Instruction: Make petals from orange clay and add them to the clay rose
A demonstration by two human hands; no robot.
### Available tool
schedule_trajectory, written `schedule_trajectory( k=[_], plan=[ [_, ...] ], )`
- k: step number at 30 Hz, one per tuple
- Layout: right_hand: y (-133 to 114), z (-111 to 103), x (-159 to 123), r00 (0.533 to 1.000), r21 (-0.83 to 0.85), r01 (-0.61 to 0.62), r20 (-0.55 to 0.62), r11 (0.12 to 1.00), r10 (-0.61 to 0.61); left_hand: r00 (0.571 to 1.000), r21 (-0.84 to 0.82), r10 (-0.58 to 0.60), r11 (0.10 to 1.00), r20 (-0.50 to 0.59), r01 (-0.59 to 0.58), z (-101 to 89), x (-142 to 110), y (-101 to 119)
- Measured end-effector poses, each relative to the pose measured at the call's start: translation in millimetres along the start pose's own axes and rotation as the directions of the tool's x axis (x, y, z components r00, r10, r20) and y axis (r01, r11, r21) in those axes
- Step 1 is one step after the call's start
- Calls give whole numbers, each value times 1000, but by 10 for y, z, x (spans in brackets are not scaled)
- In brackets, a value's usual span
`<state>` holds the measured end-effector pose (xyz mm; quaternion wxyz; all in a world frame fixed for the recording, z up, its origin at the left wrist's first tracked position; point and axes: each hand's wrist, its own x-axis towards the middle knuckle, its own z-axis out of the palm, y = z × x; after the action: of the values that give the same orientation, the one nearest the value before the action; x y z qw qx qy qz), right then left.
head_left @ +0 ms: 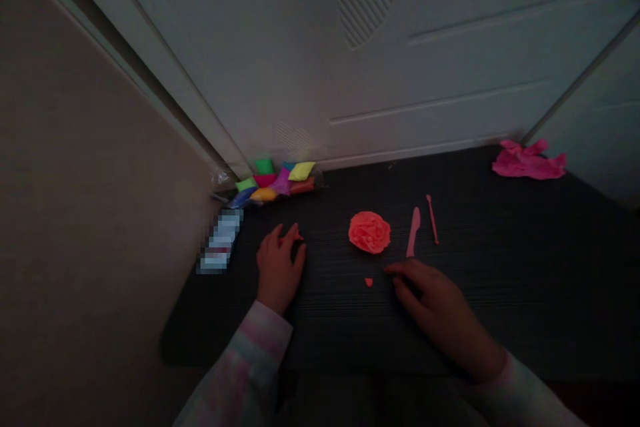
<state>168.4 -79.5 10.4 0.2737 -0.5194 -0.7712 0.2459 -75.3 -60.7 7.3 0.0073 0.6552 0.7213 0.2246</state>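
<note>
An orange clay flower [369,231] lies in the middle of the dark tabletop [500,280]. My left hand [278,265] rests on the table left of it, fingers curled over a small red-orange bit of clay [295,237]. My right hand [434,303] lies flat below and right of the flower, fingers stretched toward a tiny orange clay crumb [369,282]. A pink plastic knife [413,231] sits just above my right fingertips, with a thin pink stick tool [433,219] beside it.
Several small bags of coloured clay [275,181] are piled at the table's back left by the white door [350,47]. A blurred packet [221,240] lies near the left edge. A crumpled pink wrapper [527,160] sits at the back right.
</note>
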Motion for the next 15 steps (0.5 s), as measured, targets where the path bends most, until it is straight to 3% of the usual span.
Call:
schedule_trajectory(
  k=[4, 15],
  plan=[
    [-7, -9, 2, 1000, 47, 3, -23, 999, -2, 999, -69, 38, 997, 19, -36, 71, 64, -124],
    [39, -11, 27, 991, 202, -94, -72, 975, 110, 999, -167, 47, 985, 1, -46, 27, 9, -121]
  ],
)
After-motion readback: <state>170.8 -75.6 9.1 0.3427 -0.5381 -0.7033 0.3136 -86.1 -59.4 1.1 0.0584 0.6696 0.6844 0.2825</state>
